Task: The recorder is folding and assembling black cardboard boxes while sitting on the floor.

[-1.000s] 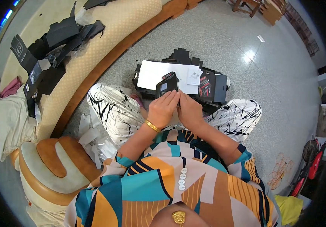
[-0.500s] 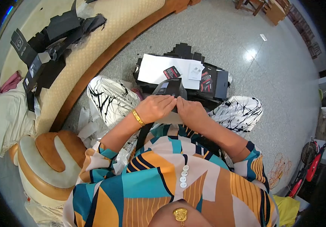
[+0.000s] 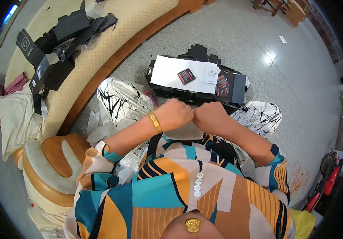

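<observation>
Left hand [image 3: 174, 114] and right hand [image 3: 211, 116], fingers curled tight, pinch flat grey card sheet [image 3: 183, 131]; keep knuckles together, crease evenly.

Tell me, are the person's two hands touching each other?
Touching. The head view shows the left hand and the right hand closed into fists and pressed knuckle to knuckle over the lap, with no gap between them.
</observation>
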Motion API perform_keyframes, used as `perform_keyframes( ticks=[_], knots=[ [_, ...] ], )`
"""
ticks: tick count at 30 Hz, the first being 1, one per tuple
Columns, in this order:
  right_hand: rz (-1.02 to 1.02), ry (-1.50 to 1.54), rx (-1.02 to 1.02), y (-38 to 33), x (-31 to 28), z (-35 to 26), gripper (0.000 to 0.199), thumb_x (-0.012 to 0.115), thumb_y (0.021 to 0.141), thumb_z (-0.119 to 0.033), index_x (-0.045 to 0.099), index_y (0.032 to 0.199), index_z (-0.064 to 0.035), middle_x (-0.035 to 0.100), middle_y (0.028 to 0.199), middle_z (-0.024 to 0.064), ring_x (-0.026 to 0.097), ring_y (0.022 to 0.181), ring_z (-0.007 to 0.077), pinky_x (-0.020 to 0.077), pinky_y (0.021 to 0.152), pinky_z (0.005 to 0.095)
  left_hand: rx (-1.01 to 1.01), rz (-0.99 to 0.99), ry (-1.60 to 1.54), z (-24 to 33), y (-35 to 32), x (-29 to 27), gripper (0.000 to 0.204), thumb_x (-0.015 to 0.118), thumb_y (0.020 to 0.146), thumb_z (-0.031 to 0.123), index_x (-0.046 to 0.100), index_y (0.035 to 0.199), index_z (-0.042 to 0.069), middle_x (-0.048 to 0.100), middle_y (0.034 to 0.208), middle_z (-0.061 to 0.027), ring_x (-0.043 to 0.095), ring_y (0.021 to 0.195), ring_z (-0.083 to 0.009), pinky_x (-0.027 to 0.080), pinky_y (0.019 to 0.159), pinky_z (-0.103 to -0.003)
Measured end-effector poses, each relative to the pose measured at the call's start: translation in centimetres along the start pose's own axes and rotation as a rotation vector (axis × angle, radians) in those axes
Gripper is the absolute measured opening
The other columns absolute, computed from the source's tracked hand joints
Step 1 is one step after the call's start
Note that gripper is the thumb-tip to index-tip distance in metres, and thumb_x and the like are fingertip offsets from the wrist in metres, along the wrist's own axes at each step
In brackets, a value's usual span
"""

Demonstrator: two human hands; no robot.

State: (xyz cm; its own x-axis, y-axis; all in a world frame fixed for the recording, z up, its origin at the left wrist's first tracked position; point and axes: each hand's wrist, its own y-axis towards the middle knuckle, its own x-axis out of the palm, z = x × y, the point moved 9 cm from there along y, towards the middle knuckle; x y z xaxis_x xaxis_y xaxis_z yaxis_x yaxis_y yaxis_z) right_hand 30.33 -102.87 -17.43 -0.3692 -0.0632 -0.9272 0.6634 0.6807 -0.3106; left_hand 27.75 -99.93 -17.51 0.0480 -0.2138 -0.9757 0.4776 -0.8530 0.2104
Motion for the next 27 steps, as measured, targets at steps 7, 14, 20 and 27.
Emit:
perform_keyframes(
  ticks=[7, 14, 20, 27],
  knots=[
    [0.002, 0.021, -0.394, -3.6, -2.1, -4.4, 0.008, 0.054, 0.065, -0.011, 0.057, 0.065, -0.0038, 0.059, 0.060, 0.0116, 0.060, 0.055, 0.0270, 0.0469, 0.049, 0.0359, 0.280, 0.109, -0.044, 3.4, -1.8, -6.9, 0.010, 0.051, 0.067, 0.015, 0.049, 0.065, 0.006, 0.049, 0.060, -0.0013, 0.052, 0.055, -0.0142, 0.042, 0.047, -0.026],
    [0.345, 0.034, -0.159, -4.7, -5.6, -2.3, 0.007, 0.053, 0.068, -0.007, 0.047, 0.072, -0.0042, 0.053, 0.053, 0.0077, 0.057, 0.049, 0.0255, 0.0441, 0.043, 0.0344, -0.120, 0.440, -0.012, -0.5, -3.4, -10.0, 0.013, 0.058, 0.064, 0.009, 0.057, 0.076, 0.003, 0.055, 0.065, -0.0015, 0.055, 0.054, -0.0124, 0.043, 0.045, -0.023],
    [0.498, 0.070, 0.055, -5.5, -7.7, -0.5, 0.011, 0.054, 0.071, -0.007, 0.044, 0.069, -0.0050, 0.051, 0.051, 0.0077, 0.055, 0.044, 0.0209, 0.0404, 0.039, 0.0305, -0.452, 0.609, -0.031, -2.8, -5.6, -11.4, 0.019, 0.063, 0.064, 0.001, 0.060, 0.083, 0.002, 0.061, 0.066, -0.0086, 0.060, 0.056, -0.0214, 0.047, 0.049, -0.027],
    [0.661, -0.024, 0.002, -5.8, -8.9, -0.9, 0.011, 0.052, 0.069, -0.002, 0.042, 0.068, -0.0059, 0.044, 0.048, 0.0046, 0.051, 0.043, 0.0189, 0.0397, 0.040, 0.0291, -0.768, 0.555, -0.131, -4.9, -7.2, -9.6, 0.010, 0.063, 0.068, 0.003, 0.058, 0.077, 0.004, 0.059, 0.070, -0.0094, 0.058, 0.059, -0.0236, 0.046, 0.051, -0.029]
  ],
)
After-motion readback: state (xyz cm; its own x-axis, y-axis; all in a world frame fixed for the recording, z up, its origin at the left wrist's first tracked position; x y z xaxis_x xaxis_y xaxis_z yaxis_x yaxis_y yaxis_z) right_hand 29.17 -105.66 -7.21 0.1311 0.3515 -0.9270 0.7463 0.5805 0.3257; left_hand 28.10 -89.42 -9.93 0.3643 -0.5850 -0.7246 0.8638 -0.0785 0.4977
